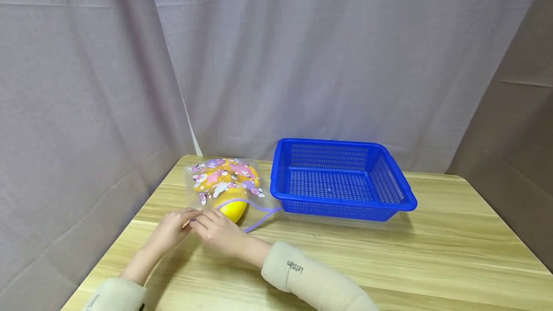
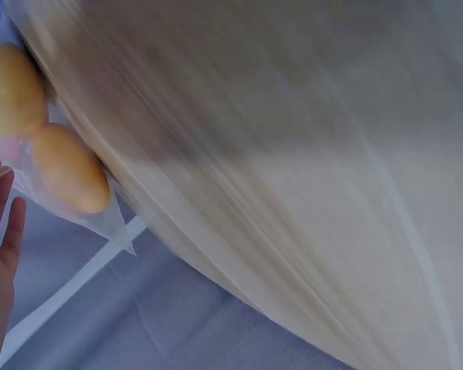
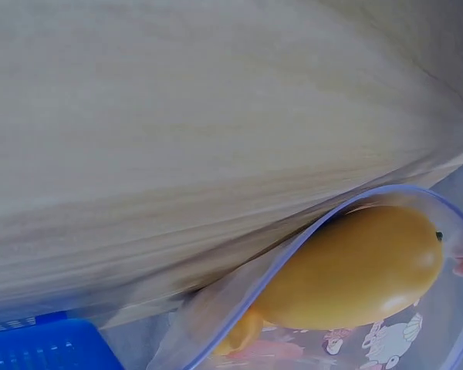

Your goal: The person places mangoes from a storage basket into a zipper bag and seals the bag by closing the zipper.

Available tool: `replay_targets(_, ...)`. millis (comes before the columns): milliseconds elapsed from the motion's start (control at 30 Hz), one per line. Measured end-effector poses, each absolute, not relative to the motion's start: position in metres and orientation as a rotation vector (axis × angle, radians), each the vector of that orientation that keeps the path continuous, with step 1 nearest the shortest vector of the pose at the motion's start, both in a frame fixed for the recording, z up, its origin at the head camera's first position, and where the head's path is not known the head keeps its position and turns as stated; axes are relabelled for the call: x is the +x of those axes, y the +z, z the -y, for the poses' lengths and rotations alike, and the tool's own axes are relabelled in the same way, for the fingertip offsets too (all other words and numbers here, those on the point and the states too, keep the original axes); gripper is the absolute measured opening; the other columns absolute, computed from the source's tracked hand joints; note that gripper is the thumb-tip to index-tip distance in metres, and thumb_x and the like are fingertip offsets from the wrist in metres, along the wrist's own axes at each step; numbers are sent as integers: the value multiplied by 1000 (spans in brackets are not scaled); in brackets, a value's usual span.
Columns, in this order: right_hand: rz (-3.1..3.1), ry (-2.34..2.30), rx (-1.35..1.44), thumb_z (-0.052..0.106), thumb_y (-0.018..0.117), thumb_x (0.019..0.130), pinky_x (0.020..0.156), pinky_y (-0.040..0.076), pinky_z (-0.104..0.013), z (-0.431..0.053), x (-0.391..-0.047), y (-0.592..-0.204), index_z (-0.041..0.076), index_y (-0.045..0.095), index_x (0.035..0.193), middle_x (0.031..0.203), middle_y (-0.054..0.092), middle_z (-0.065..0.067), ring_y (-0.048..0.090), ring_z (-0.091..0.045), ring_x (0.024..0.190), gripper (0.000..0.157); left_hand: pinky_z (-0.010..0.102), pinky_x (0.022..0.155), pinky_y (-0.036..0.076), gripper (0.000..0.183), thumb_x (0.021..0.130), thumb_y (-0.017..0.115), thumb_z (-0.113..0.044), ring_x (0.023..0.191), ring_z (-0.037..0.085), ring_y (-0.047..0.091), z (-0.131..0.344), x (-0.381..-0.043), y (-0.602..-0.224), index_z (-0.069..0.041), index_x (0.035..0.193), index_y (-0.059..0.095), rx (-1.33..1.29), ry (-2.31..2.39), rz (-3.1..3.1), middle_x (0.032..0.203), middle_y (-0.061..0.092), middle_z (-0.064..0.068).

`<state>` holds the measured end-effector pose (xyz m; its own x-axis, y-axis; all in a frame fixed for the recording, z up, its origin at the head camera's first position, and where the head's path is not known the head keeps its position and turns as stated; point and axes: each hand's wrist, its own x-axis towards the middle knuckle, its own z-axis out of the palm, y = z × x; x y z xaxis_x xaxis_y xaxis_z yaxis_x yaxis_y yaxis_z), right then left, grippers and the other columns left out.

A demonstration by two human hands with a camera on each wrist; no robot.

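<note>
A clear zip bag (image 1: 198,198) with pink and purple cartoon prints lies on the table at the left, its purple-edged mouth facing me and gaping. Several yellow oval fruits lie inside; the nearest fruit (image 1: 234,210) sits right at the mouth. That same fruit (image 3: 355,270) shows a dark stem end in the right wrist view. My left hand (image 1: 170,228) pinches the bag's near left corner. Beside it my right hand (image 1: 219,232) grips the same edge, fingertips against the left hand's. In the left wrist view, two fruits (image 2: 71,168) show through the plastic.
A blue plastic basket (image 1: 343,208) with mesh walls stands to the right of the bag, near the back of the wooden table (image 1: 410,263). The bag's purple edge reaches close to the basket's left front corner. Grey curtains (image 1: 324,61) hang behind the table and at its sides.
</note>
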<state>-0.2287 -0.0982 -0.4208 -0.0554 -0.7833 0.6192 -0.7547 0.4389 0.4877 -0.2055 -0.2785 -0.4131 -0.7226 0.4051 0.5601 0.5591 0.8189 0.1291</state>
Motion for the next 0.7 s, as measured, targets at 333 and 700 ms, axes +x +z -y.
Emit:
replay_targets(333,1933,31,1201,29,69,84,75,50,-14,103,-232,-420,16,63,96,93,66,8,61,-5,82,19,32,66,57,24,62,79,8,75,22,69,273,-213,-410,-4,82,72,-681,-462,2403,83,72,6)
replay_targets(700,1938,87,1100,27,71,80,55,42,-12,106,-237,-421,16,59,77,68,60,10,56,-3,63,16,30,65,56,16,67,77,3,71,19,67,271,-215,-411,-7,77,71,-667,-475,2413,78,71,3)
